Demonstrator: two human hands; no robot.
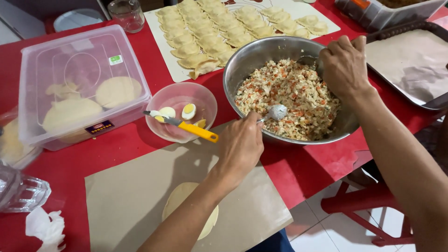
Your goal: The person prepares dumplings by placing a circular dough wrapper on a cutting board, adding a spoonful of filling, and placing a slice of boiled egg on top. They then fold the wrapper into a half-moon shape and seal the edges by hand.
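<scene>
My left hand [239, 145] is closed on the handle of a metal spoon [277, 112] whose tip rests on the chopped filling [289, 95] in a large steel bowl [242, 63]. At the bowl's far right rim, my right hand [344, 65] curls around a second spoon [306, 59] that dips into the filling. Under my left forearm, a flat round of dough [179, 198] lies on brown paper [126, 200].
A pink bowl [205, 95] holds boiled egg pieces [188, 111] and a yellow-handled knife [198, 131]. A lidded plastic box [79, 79] holds dough rounds. Several folded pastries [210, 35] lie on a white sheet. A paper-lined tray [410, 65] sits right; a glass [127, 14] stands behind.
</scene>
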